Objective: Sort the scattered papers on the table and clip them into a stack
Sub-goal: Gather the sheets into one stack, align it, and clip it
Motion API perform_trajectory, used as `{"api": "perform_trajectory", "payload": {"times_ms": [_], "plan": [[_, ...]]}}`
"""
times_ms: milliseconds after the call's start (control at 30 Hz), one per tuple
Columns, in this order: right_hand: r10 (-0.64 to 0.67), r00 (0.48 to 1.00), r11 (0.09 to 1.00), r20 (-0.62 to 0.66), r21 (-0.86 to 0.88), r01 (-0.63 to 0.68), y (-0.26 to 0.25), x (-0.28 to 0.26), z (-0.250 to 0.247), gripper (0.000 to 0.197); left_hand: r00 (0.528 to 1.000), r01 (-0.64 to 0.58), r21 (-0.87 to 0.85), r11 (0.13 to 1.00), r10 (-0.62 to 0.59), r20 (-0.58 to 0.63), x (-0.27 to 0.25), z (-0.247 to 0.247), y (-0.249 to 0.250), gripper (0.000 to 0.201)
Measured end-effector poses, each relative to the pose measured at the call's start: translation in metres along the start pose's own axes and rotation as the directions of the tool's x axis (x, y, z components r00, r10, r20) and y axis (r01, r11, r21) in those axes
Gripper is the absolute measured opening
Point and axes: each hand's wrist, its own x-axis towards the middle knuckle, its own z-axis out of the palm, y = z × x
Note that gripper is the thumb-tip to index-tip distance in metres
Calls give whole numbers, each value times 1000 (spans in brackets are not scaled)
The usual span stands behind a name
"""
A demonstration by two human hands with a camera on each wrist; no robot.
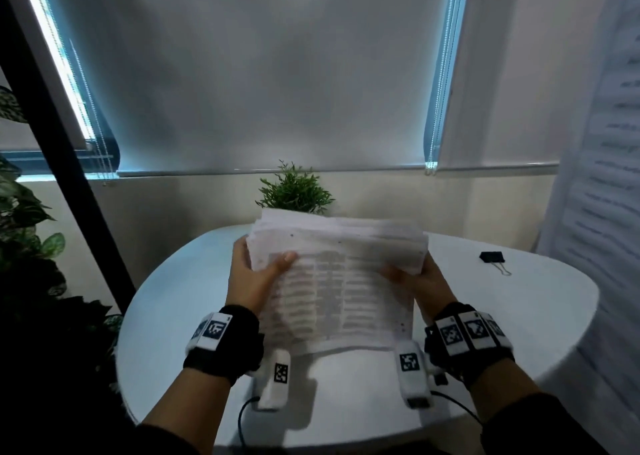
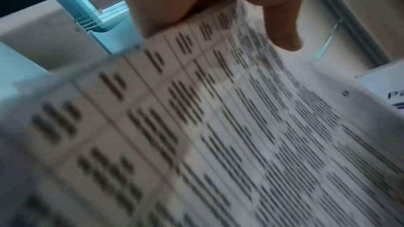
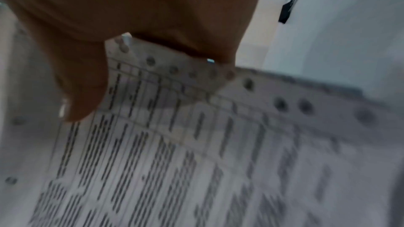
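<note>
A stack of printed papers (image 1: 337, 281) with table rows and punched holes stands tilted over the white round table (image 1: 519, 316), its lower edge near the tabletop. My left hand (image 1: 259, 271) grips its left edge, thumb on the front sheet. My right hand (image 1: 415, 278) grips the right edge the same way. In the left wrist view my thumb (image 2: 282, 23) presses the papers (image 2: 218, 127). In the right wrist view my thumb (image 3: 80, 92) lies on the sheet's (image 3: 196, 144) holed margin. A black binder clip (image 1: 493, 258) lies on the table to the right, also the clip (image 3: 286, 12).
A small green potted plant (image 1: 294, 191) stands behind the papers at the table's far edge. Leafy plants (image 1: 27, 229) and a dark slanted post (image 1: 69, 163) are on the left. A white sheet with printed lines (image 1: 602, 177) hangs at the right.
</note>
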Motion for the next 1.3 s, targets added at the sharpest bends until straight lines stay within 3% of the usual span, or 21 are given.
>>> {"api": "perform_trajectory", "payload": {"times_ms": [100,167,233,367,467,600,667,800,900,967,1100,1200,1233,1300], "plan": [[77,997,997,21,-34,-76,17,-12,-5,71,993,70,27,997,-72,92,-12,-9,-16,58],[41,999,998,-7,-55,-41,22,-13,3,56,997,43,92,995,-48,53,-13,-6,-21,39],[-11,1000,996,2,-93,11,12,-12,13,48,1000,13,90,996,-13,-1,-11,-1,-14,34],[-75,997,996,5,-38,75,-9,0,11,63,998,-36,64,997,33,52,-1,-5,0,48],[-46,999,998,-26,-40,45,4,0,9,80,994,7,84,996,-16,108,1,-11,-12,62],[-16,1000,998,-18,-60,15,3,0,25,45,997,2,83,997,-8,74,5,4,-10,53],[-40,999,996,22,-84,41,-8,4,26,49,994,-16,54,998,10,111,7,6,-4,62],[-1,998,995,-68,-102,-6,4,6,9,65,994,38,49,998,-42,105,7,-10,-17,79],[52,994,983,-96,-169,-68,16,2,8,48,991,47,148,988,-65,120,2,-8,-25,45],[5,996,987,-93,-161,-20,11,3,13,44,997,25,140,990,-35,68,2,-2,-21,33],[-69,998,991,-2,-112,69,-7,9,7,62,998,-24,34,999,21,67,6,-3,-8,60],[-1,999,996,38,-92,4,9,2,-6,69,996,5,54,999,-10,94,2,-13,-18,87],[34,999,993,35,-110,-30,16,-2,-7,62,994,21,94,995,-32,109,-1,-14,-22,90],[53,999,992,6,-111,-52,26,-9,-2,50,996,22,153,988,-36,85,-6,-9,-26,70]]}}
